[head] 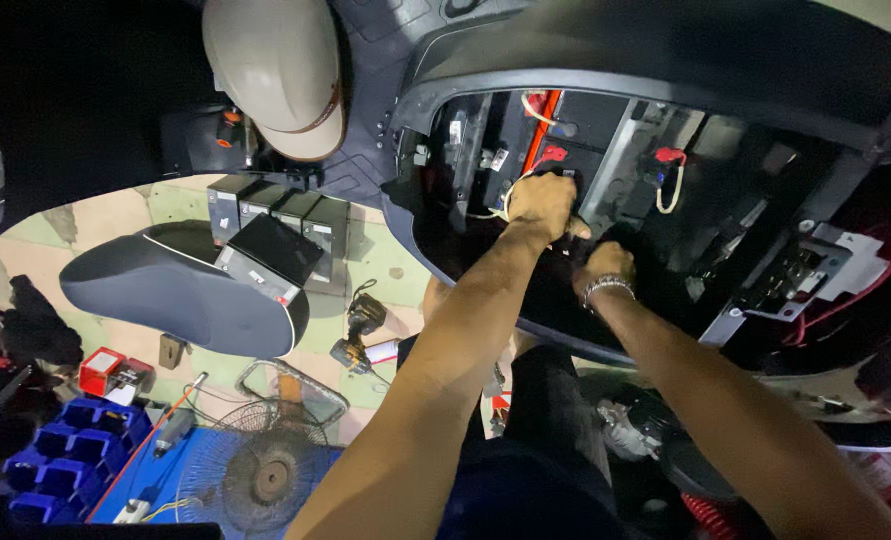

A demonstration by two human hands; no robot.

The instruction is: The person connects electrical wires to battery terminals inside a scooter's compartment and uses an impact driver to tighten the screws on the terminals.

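Two hands deep in the scooter bay, under the lifted bodywork. Left hand curled over a black battery at the bay's middle, fingers closed around something at its top edge (a cream wire loops out just beside the knuckles, so maybe the wire, maybe a terminal cap; cannot tell which). Right hand lower, near the bay's rim, fingers tucked down out of sight, so open or closed cannot be told. Metal bracelet on that wrist.

Red strap running up over the battery, red cap with a cream lead further right, well apart from both hands.

Risks from here, as a judgement: bracelet close to live terminals, and a brush across two of them would mean a short. Wire under the left knuckles easily pinched or tugged loose if the battery shifts. Dim light in the bay, so a slipped grip likely goes unseen.

Down on the floor, well apart: loose seat, four batteries in a row, drill, fan, blue bins. Helmet hanging up top.
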